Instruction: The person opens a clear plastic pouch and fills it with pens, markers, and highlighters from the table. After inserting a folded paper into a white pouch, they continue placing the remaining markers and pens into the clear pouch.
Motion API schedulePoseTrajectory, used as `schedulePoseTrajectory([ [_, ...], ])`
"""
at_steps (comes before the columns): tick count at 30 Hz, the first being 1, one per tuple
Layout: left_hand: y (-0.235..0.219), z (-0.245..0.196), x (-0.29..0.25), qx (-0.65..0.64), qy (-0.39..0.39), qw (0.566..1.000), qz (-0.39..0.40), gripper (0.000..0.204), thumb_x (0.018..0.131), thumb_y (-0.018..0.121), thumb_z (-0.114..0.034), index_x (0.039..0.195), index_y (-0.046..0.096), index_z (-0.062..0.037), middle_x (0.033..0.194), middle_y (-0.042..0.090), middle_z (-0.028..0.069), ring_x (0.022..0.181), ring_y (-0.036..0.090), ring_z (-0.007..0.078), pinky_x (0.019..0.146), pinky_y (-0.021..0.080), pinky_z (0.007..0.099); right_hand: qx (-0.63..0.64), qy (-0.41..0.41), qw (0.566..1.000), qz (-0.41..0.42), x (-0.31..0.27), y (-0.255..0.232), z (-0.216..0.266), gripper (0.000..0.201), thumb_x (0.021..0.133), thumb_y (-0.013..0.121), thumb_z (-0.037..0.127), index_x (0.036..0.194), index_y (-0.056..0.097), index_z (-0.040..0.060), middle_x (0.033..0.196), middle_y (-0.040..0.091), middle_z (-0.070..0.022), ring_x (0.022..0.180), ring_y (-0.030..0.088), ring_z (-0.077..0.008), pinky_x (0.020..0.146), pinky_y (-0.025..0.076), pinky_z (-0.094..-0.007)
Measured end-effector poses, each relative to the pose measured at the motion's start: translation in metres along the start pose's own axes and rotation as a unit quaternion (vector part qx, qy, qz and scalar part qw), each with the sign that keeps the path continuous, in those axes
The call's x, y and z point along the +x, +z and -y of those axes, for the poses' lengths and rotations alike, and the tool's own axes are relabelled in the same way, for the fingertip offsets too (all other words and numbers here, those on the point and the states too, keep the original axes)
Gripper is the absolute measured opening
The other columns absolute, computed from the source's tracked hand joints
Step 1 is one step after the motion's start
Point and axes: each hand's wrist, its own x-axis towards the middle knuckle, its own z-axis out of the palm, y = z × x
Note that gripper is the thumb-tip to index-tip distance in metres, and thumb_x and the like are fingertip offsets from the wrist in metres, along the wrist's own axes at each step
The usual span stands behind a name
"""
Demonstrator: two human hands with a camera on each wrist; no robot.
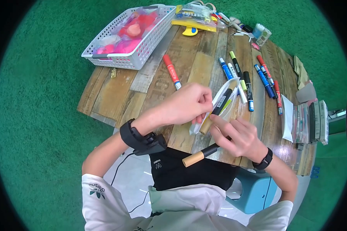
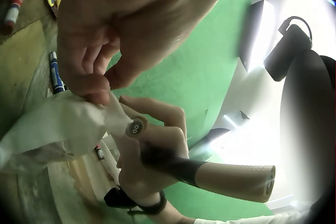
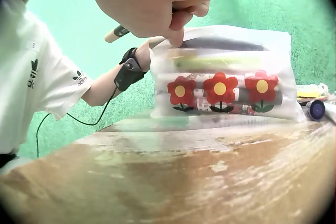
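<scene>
A translucent pouch (image 1: 235, 86) with markers inside stands open on the table; red flowers are printed on the pouch (image 3: 220, 98) in the right wrist view. My left hand (image 1: 189, 102) pinches its rim, as the left wrist view also shows with the hand (image 2: 131, 19) at the pouch (image 2: 58, 124). A black and tan marker (image 1: 222, 103) lies in the pouch opening, my right index finger at it. Curled fingers of my right hand (image 1: 237, 136) grip another black marker with a tan end (image 1: 193, 158), pointing toward my body.
Several markers, among them a red one (image 1: 171, 71) and a blue one (image 1: 264, 81), lie around the pouch. A white basket (image 1: 138, 57) of pink items stands back left, beside a yellow-edged bag (image 1: 194, 25). Stacked cases (image 1: 314, 121) are at the right edge, cotton swabs (image 1: 258, 30) at the back.
</scene>
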Motion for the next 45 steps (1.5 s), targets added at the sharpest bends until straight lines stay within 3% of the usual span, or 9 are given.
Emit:
schedulePoseTrajectory([
  [4, 0.005, 0.007, 0.001, -0.106, -0.028, 0.994, -0.011, 0.012, 0.089, 0.054, -0.007, 0.081, 0.056, 0.0021, 0.065, 0.060, 0.0049, 0.057, 0.058, 0.0094, 0.048, 0.045, 0.0230, -0.024, -0.011, 1.000, 0.008, 0.002, 0.000, -0.001, 0.032, 0.065, 0.064, 0.012, 0.097, 0.068, 0.0087, 0.100, 0.063, -0.0037, 0.052, 0.044, -0.0067, 0.048, 0.036, -0.0195],
  [13, 0.005, 0.013, 0.000, -0.186, -0.060, 0.981, -0.014, 0.013, 0.090, 0.056, -0.009, 0.082, 0.058, 0.0008, 0.070, 0.061, 0.0058, 0.058, 0.060, 0.0112, 0.053, 0.048, 0.0221, 0.005, -0.006, 0.999, -0.035, -0.004, 0.013, -0.001, 0.035, 0.067, 0.068, 0.008, 0.102, 0.070, 0.0060, 0.095, 0.062, -0.0024, 0.054, 0.047, -0.0067, 0.047, 0.037, -0.0202],
  [22, 0.010, 0.016, -0.002, -0.245, -0.097, 0.964, -0.022, 0.012, 0.090, 0.055, -0.010, 0.085, 0.058, 0.0002, 0.073, 0.061, 0.0055, 0.061, 0.060, 0.0112, 0.058, 0.049, 0.0226, 0.099, -0.007, 0.991, -0.085, -0.005, 0.010, -0.010, 0.018, 0.067, 0.071, 0.009, 0.080, 0.063, 0.0012, 0.097, 0.068, -0.0119, 0.051, 0.050, -0.0095, 0.044, 0.037, -0.0204],
  [28, 0.015, 0.021, -0.004, -0.273, -0.096, 0.957, -0.025, 0.013, 0.093, 0.053, -0.012, 0.085, 0.055, -0.0025, 0.077, 0.057, 0.0023, 0.065, 0.057, 0.0096, 0.058, 0.048, 0.0237, 0.127, 0.006, 0.989, -0.081, -0.011, 0.018, -0.016, 0.021, 0.070, 0.069, 0.011, 0.087, 0.063, 0.0005, 0.103, 0.068, -0.0172, 0.049, 0.051, -0.0120, 0.043, 0.039, -0.0227],
  [31, 0.016, 0.025, -0.004, -0.241, -0.090, 0.966, -0.022, 0.014, 0.094, 0.050, -0.014, 0.085, 0.054, -0.0046, 0.079, 0.056, 0.0008, 0.069, 0.056, 0.0086, 0.059, 0.047, 0.0234, 0.151, -0.001, 0.988, -0.027, -0.009, 0.014, -0.017, 0.022, 0.068, 0.070, 0.012, 0.086, 0.064, 0.0021, 0.107, 0.067, -0.0169, 0.049, 0.051, -0.0116, 0.042, 0.039, -0.0219],
  [35, 0.017, 0.024, -0.005, -0.241, -0.090, 0.966, -0.023, 0.015, 0.096, 0.048, -0.015, 0.086, 0.054, -0.0056, 0.080, 0.056, 0.0007, 0.071, 0.056, 0.0084, 0.059, 0.046, 0.0228, 0.137, 0.009, 0.990, -0.035, -0.009, 0.013, -0.015, 0.022, 0.067, 0.071, 0.013, 0.086, 0.064, 0.0035, 0.109, 0.066, -0.0162, 0.049, 0.050, -0.0110, 0.042, 0.040, -0.0215],
  [37, 0.017, 0.023, -0.005, -0.227, -0.089, 0.970, -0.024, 0.015, 0.096, 0.047, -0.015, 0.086, 0.054, -0.0054, 0.081, 0.056, 0.0010, 0.071, 0.056, 0.0089, 0.059, 0.046, 0.0232, 0.134, 0.047, 0.990, -0.023, -0.011, 0.011, -0.013, 0.018, 0.067, 0.068, 0.011, 0.084, 0.064, 0.0047, 0.107, 0.065, -0.0095, 0.052, 0.054, -0.0117, 0.044, 0.042, -0.0229],
  [41, 0.018, 0.021, -0.005, -0.211, -0.092, 0.973, -0.032, 0.016, 0.096, 0.047, -0.015, 0.086, 0.054, -0.0048, 0.081, 0.056, 0.0016, 0.072, 0.057, 0.0094, 0.060, 0.047, 0.0236, 0.129, 0.070, 0.988, -0.043, -0.015, 0.015, -0.013, 0.021, 0.068, 0.070, 0.014, 0.088, 0.066, 0.0065, 0.106, 0.065, -0.0079, 0.051, 0.054, -0.0116, 0.044, 0.043, -0.0236],
  [45, 0.015, 0.024, -0.004, -0.180, -0.074, 0.980, -0.030, 0.016, 0.095, 0.047, -0.015, 0.086, 0.054, -0.0038, 0.081, 0.057, 0.0024, 0.071, 0.057, 0.0098, 0.060, 0.047, 0.0240, 0.125, 0.083, 0.989, 0.000, -0.016, 0.007, -0.014, 0.027, 0.068, 0.070, 0.014, 0.094, 0.066, 0.0084, 0.099, 0.062, -0.0048, 0.052, 0.054, -0.0117, 0.046, 0.045, -0.0244],
])
